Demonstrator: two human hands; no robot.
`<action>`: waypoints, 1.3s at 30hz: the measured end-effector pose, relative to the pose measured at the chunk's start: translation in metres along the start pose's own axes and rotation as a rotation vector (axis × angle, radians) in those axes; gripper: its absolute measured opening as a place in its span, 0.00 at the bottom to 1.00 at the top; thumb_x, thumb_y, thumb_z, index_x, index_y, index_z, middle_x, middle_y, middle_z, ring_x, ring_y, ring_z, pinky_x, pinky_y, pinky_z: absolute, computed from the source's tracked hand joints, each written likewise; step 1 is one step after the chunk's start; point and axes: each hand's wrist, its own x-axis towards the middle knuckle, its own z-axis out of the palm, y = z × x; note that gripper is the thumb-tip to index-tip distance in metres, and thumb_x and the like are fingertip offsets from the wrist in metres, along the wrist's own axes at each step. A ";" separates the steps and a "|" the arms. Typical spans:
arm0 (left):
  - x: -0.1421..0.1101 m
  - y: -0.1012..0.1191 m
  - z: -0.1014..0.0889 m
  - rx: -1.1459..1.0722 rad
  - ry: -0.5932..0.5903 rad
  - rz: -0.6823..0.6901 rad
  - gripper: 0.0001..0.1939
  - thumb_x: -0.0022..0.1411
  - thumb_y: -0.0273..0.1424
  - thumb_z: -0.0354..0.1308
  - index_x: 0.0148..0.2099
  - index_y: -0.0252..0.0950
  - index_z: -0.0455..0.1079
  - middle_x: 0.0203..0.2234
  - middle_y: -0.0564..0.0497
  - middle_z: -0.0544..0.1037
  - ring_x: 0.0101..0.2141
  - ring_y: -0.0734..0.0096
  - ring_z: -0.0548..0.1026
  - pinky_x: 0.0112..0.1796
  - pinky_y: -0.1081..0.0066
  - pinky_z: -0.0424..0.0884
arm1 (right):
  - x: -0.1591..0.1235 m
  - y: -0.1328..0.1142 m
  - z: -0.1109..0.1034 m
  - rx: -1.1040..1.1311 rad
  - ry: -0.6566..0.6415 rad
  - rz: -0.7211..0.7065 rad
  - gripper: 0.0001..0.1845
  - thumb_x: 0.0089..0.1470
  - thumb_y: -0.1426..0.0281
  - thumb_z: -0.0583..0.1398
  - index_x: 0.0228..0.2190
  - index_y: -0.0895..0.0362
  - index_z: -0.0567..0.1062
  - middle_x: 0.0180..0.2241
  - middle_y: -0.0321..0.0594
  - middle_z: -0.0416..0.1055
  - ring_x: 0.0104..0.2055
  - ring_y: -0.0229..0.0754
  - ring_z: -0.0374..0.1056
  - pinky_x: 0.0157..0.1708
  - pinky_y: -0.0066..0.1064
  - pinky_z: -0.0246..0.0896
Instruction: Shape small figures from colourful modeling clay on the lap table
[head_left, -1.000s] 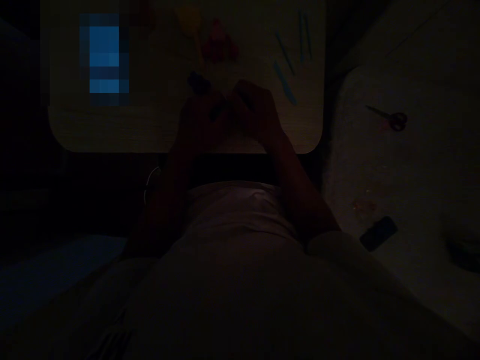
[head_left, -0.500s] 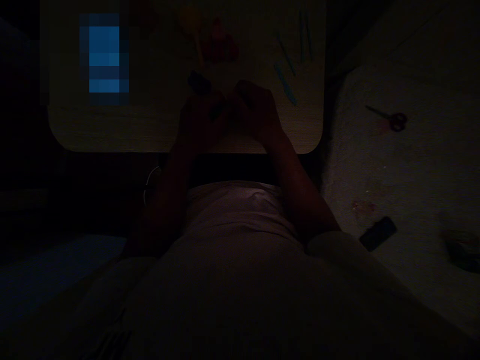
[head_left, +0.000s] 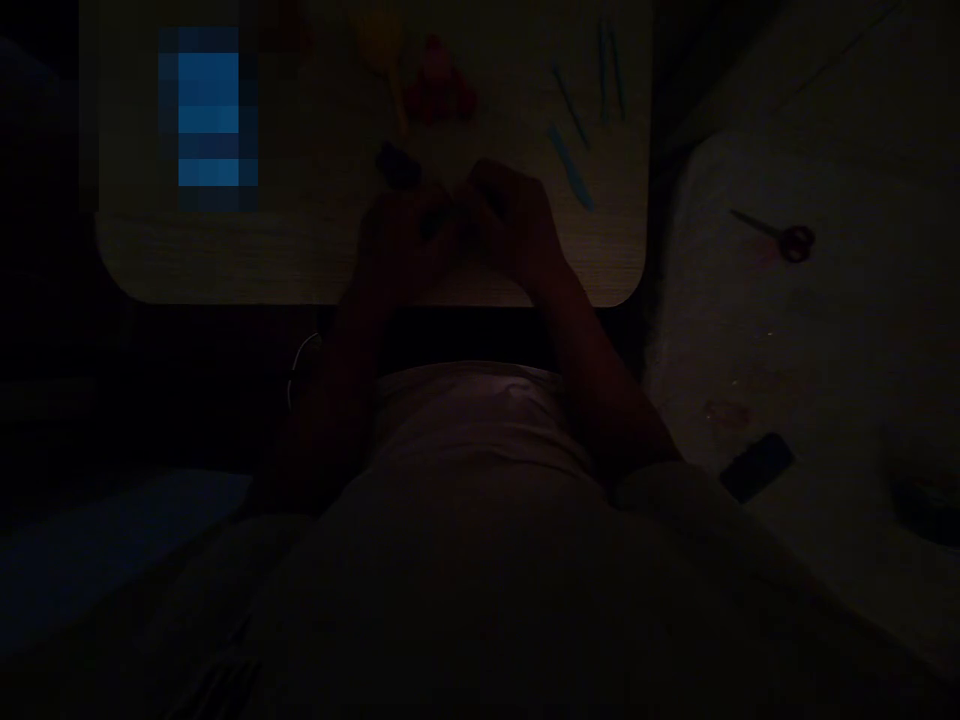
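The picture is very dark. My left hand [head_left: 405, 235] is closed, low over the near part of the wooden table [head_left: 225, 260], with something dark showing between its fingers. Close against it, my right hand [head_left: 514, 220] has its fingers curled in, and their tips meet those of the left. What they pinch is too dim to name. Just beyond my left hand lies a dark lump [head_left: 399, 165]. Farther off are a red figure-like shape [head_left: 439, 85] and a yellow rounded piece on a stick [head_left: 381, 45].
Right of my hands lie a blue plastic knife-like tool [head_left: 571, 170] and several thin blue sticks [head_left: 611, 75]. A pixelated bright blue screen [head_left: 208, 105] stands at the left. On a pale surface to the right are scissors [head_left: 787, 240] and a dark rectangular object [head_left: 757, 467].
My hands stay in nearly the same place, with only slight movement of the fingers. The objects on the table have not moved.
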 end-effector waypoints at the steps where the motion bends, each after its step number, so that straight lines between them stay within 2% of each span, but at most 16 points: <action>1: 0.000 0.000 0.000 -0.007 -0.014 -0.008 0.16 0.70 0.47 0.54 0.48 0.45 0.76 0.43 0.50 0.82 0.44 0.56 0.77 0.50 0.52 0.71 | 0.000 0.000 0.000 0.011 -0.002 0.007 0.33 0.66 0.32 0.49 0.28 0.46 0.62 0.31 0.38 0.72 0.36 0.50 0.65 0.40 0.42 0.59; 4: 0.000 0.001 -0.001 -0.032 -0.022 -0.024 0.17 0.69 0.48 0.53 0.50 0.47 0.75 0.46 0.51 0.82 0.46 0.54 0.77 0.52 0.49 0.70 | 0.001 0.000 0.001 0.035 0.010 0.025 0.33 0.64 0.31 0.50 0.27 0.45 0.63 0.32 0.38 0.73 0.37 0.51 0.65 0.41 0.43 0.60; 8: -0.001 0.001 0.000 -0.024 -0.002 -0.019 0.17 0.70 0.49 0.53 0.46 0.45 0.76 0.42 0.49 0.82 0.44 0.52 0.78 0.50 0.48 0.71 | 0.001 0.000 0.002 0.022 0.008 -0.006 0.33 0.64 0.31 0.49 0.27 0.44 0.63 0.31 0.38 0.72 0.36 0.51 0.66 0.41 0.43 0.60; 11: 0.000 0.001 0.000 -0.008 -0.017 -0.018 0.17 0.71 0.50 0.52 0.45 0.45 0.75 0.40 0.49 0.81 0.43 0.53 0.78 0.49 0.49 0.72 | 0.001 0.001 0.002 0.006 0.021 -0.024 0.33 0.66 0.32 0.45 0.28 0.45 0.62 0.31 0.38 0.72 0.36 0.50 0.66 0.41 0.43 0.60; 14: 0.000 0.002 -0.001 0.019 -0.035 -0.042 0.16 0.70 0.50 0.53 0.44 0.45 0.73 0.40 0.48 0.81 0.43 0.53 0.77 0.49 0.49 0.71 | 0.001 0.002 0.002 -0.001 0.020 -0.019 0.32 0.68 0.34 0.46 0.28 0.45 0.62 0.32 0.38 0.72 0.36 0.50 0.67 0.41 0.43 0.60; 19: -0.002 0.004 -0.001 0.003 -0.019 -0.044 0.19 0.70 0.48 0.52 0.50 0.43 0.75 0.44 0.47 0.81 0.47 0.52 0.78 0.50 0.50 0.70 | 0.003 0.004 0.002 0.029 -0.013 0.024 0.32 0.60 0.29 0.52 0.26 0.43 0.63 0.31 0.37 0.74 0.37 0.51 0.65 0.40 0.43 0.60; 24: -0.001 -0.001 0.001 -0.032 -0.007 -0.033 0.19 0.70 0.48 0.53 0.53 0.45 0.75 0.48 0.49 0.82 0.48 0.52 0.78 0.52 0.50 0.69 | 0.001 -0.001 0.000 -0.008 0.003 0.004 0.34 0.66 0.31 0.44 0.27 0.45 0.61 0.31 0.37 0.72 0.35 0.49 0.66 0.40 0.43 0.60; 28: 0.000 -0.003 0.002 -0.033 0.007 -0.015 0.15 0.69 0.49 0.55 0.48 0.49 0.75 0.40 0.53 0.83 0.43 0.54 0.77 0.47 0.51 0.71 | 0.002 -0.001 0.001 0.019 -0.001 0.017 0.33 0.64 0.31 0.48 0.27 0.45 0.62 0.32 0.39 0.73 0.37 0.50 0.66 0.41 0.43 0.60; 32: 0.000 -0.005 0.003 -0.018 0.053 0.046 0.17 0.72 0.49 0.55 0.43 0.44 0.75 0.37 0.50 0.81 0.39 0.56 0.77 0.45 0.54 0.73 | 0.004 0.003 0.002 0.015 -0.020 0.092 0.32 0.56 0.28 0.50 0.27 0.41 0.67 0.34 0.39 0.77 0.43 0.54 0.68 0.43 0.44 0.61; 35: 0.000 -0.008 0.006 -0.015 0.080 0.102 0.20 0.74 0.50 0.53 0.42 0.39 0.74 0.35 0.49 0.79 0.39 0.58 0.79 0.44 0.57 0.74 | 0.003 0.002 0.001 -0.015 -0.042 0.107 0.32 0.59 0.29 0.48 0.30 0.40 0.70 0.38 0.39 0.78 0.46 0.54 0.69 0.47 0.44 0.63; 39: 0.000 -0.011 0.008 0.015 0.089 0.121 0.20 0.75 0.47 0.53 0.44 0.36 0.74 0.34 0.48 0.79 0.39 0.58 0.80 0.44 0.57 0.75 | 0.000 0.001 0.000 -0.031 -0.031 0.051 0.33 0.64 0.31 0.45 0.32 0.42 0.71 0.37 0.40 0.77 0.42 0.53 0.70 0.47 0.45 0.64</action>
